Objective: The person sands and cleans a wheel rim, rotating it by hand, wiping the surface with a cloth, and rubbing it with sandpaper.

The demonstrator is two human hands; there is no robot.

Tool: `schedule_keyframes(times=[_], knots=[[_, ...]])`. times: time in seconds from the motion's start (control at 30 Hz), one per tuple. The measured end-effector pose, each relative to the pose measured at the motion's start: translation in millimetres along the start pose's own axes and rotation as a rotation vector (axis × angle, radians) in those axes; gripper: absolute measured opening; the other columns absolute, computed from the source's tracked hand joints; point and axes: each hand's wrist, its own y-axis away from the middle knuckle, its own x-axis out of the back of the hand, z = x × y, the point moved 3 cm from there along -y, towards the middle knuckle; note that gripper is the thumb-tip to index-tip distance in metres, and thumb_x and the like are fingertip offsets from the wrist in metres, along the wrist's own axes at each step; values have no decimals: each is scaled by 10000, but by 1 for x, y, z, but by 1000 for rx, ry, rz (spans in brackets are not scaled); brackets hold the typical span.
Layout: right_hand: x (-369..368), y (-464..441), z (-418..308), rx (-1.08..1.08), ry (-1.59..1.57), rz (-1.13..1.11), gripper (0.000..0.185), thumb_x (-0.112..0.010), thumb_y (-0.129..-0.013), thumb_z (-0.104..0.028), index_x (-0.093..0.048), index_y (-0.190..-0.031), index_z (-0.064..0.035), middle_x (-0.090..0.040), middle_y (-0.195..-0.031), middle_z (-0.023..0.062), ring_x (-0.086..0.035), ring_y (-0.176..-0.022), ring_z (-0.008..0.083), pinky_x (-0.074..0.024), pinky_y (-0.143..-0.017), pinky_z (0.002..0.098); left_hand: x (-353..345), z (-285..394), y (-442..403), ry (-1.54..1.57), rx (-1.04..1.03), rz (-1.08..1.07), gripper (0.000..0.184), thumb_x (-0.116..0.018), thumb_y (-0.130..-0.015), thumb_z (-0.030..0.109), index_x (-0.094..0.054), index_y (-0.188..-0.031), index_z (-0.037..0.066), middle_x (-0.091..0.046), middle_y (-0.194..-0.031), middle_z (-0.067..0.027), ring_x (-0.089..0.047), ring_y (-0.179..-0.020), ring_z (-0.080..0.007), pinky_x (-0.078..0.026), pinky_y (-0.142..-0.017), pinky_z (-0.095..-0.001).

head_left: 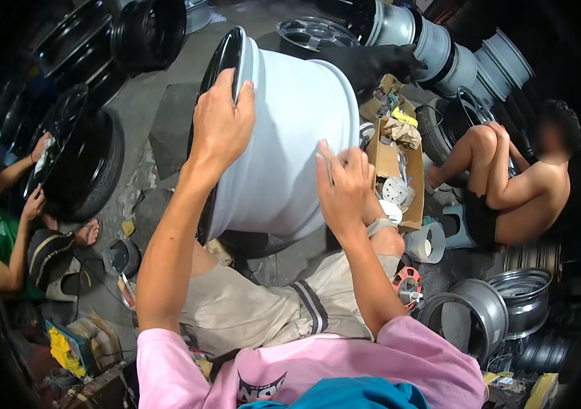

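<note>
A wheel rim with a pale grey barrel and a glossy black outer edge stands tilted in front of my lap. My left hand grips its black-edged lip, thumb on the pale side and fingers over the edge. Against the right part of the barrel is my right hand, its index finger and thumb close to the surface and the other fingers curled. Something thin and dark may lie between those fingers, too small to name. The rim's far side is hidden.
A cardboard box of abrasive discs and tools stands right of the rim, beside a white bucket. One person sits at right; another person's hand works on a tyred wheel at left. More rims stand around.
</note>
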Motion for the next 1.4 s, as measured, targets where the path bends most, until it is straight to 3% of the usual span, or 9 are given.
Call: schedule_keyframes(times=[0.23, 0.6, 0.67, 0.87, 1.0, 1.07, 1.1, 1.17, 1.4], knots=[[-16, -52, 37, -7, 49, 51, 250, -721, -999, -208, -799, -1198, -78, -558, -943, 95, -565, -938, 277, -401, -816, 432, -9, 0, -2, -19, -16, 1, 417, -562, -1047, 235, -629, -1268, -112, -725, -1050, -366, -694, -1050, -549, -521, -966, -571], [-10, -38, 37, -11, 40, 51, 230, -731, -979, -189, -806, -1159, -67, -560, -926, 91, -553, -923, 277, -384, -809, 431, -9, 3, -1, -24, -43, 16, 432, -563, -1047, 239, -625, -1285, -117, -728, -1021, -361, -704, -1029, -538, -524, -959, -564], [-15, -50, 34, -11, 10, 65, 202, -727, -983, -192, -805, -1123, -67, -568, -929, 103, -558, -920, 290, -393, -811, 448, -7, -3, -1, -27, 22, 2, 402, -579, -1069, 266, -646, -1270, -74, -732, -1013, -303, -735, -928, -428, -536, -872, -464], [-2, 14, 16, -53, 27, 30, 258, -749, -970, -198, -811, -1195, -87, -561, -916, 94, -556, -905, 291, -406, -795, 454, -8, -5, 2, -15, -48, 51, 412, -579, -1070, 265, -639, -1288, -78, -736, -988, -294, -746, -896, -388, -543, -853, -453], [-10, -21, 32, -34, 65, 89, 254, -755, -961, -186, -812, -1182, -75, -578, -917, 85, -564, -916, 289, -409, -804, 451, -11, 2, 0, -30, -39, 22, 413, -578, -1070, 263, -635, -1297, -77, -739, -1007, -298, -750, -919, -405, -546, -857, -458], [-18, -39, 28, -4, 32, 119, 237, -752, -960, -180, -812, -1156, -61, -572, -901, 80, -564, -899, 277, -405, -810, 439, -5, 3, 2, 32, 43, -2, 415, -563, -1046, 238, -629, -1266, -108, -726, -994, -353, -706, -1006, -537, -521, -939, -570], [-19, -37, 20, 1, 29, 123, 237, -752, -960, -180, -812, -1156, -61, -572, -901, 80, -564, -899, 277, -405, -810, 439, -4, -2, 1, 31, 41, 5, 415, -563, -1046, 238, -629, -1266, -108, -726, -994, -353, -706, -1006, -537, -521, -939, -570], [-12, -16, 3, 0, 5, 88, 246, -758, -954, -176, -812, -1168, -67, -559, -888, 75, -562, -890, 267, -401, -807, 434, -4, -12, 0, -32, -42, 60, 388, -577, -1071, 260, -646, -1278, -60, -738, -1002, -292, -742, -900, -412, -546, -849, -455], [-7, -13, 30, -13, 81, 106, 292, -776, -935, -174, -805, -1216, -98, -566, -906, 72, -549, -911, 268, -398, -796, 446, -13, -2, 2, -7, -48, 26, 365, -580, -1070, 258, -654, -1253, -49, -736, -976, -289, -732, -883, -417, -537, -827, -461]])
